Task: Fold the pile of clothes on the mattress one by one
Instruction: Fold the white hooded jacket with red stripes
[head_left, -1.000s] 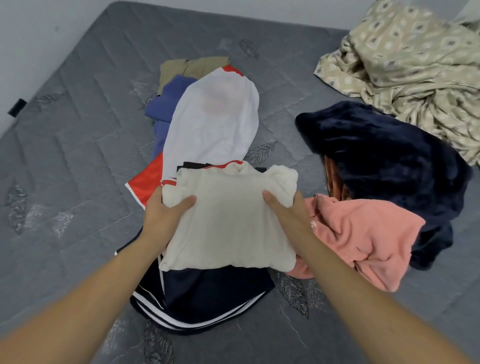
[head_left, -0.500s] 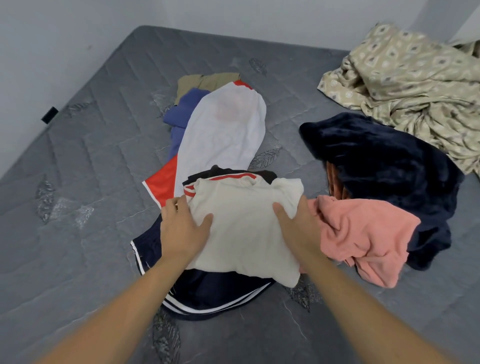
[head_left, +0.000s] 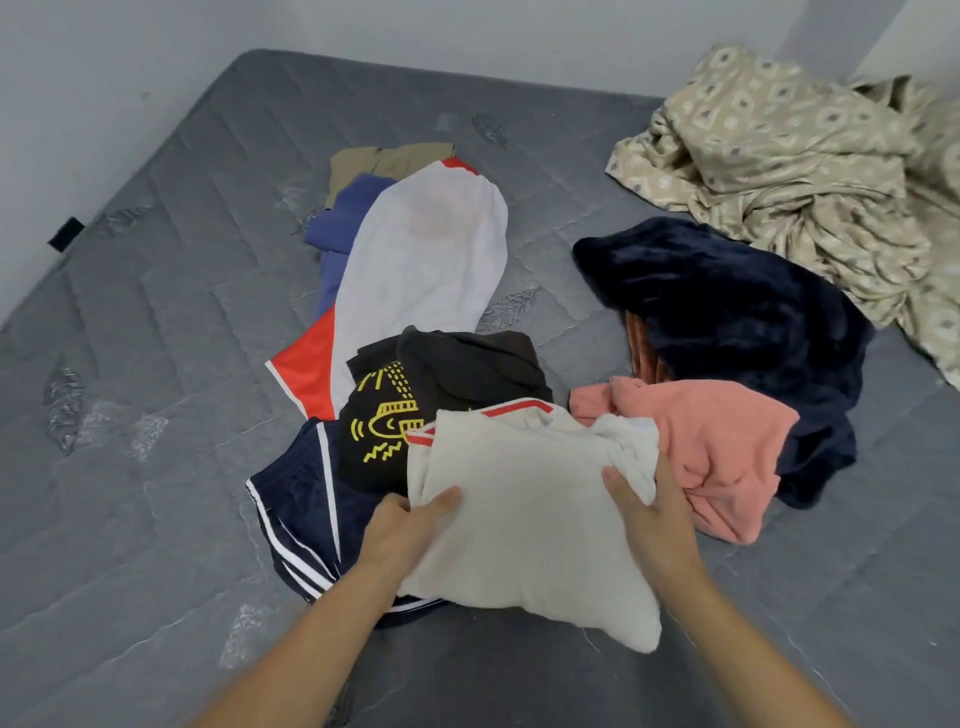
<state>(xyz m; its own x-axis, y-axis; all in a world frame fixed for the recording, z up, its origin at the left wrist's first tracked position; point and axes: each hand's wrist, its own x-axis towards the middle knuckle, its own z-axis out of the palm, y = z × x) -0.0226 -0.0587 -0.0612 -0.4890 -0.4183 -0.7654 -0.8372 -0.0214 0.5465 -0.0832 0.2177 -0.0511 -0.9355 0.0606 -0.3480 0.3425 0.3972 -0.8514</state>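
in the lower middle of the frame, my left hand (head_left: 402, 525) and my right hand (head_left: 652, 512) hold a folded cream garment (head_left: 524, 509) between them. my left thumb lies over its left edge and the fingers go out of sight beneath it; my right hand clasps its right edge, thumb on top, fingers curled round the bunched cloth at the upper right corner. the garment has a red stripe along its top edge. it sits over a navy pair of shorts with white stripes (head_left: 298, 499) and partly over a black shirt with a yellow print (head_left: 415, 395). just right of it, touching my right hand, is a pink garment (head_left: 727, 447). above that lies a dark navy fleece (head_left: 727, 312). higher in the middle of the frame, a white and red jersey (head_left: 426, 270) lies over a blue garment (head_left: 343, 223) and a tan one (head_left: 384, 158). a patterned beige sheet (head_left: 789, 156) is crumpled at the upper right. all of it rests on the grey quilted mattress (head_left: 156, 338).
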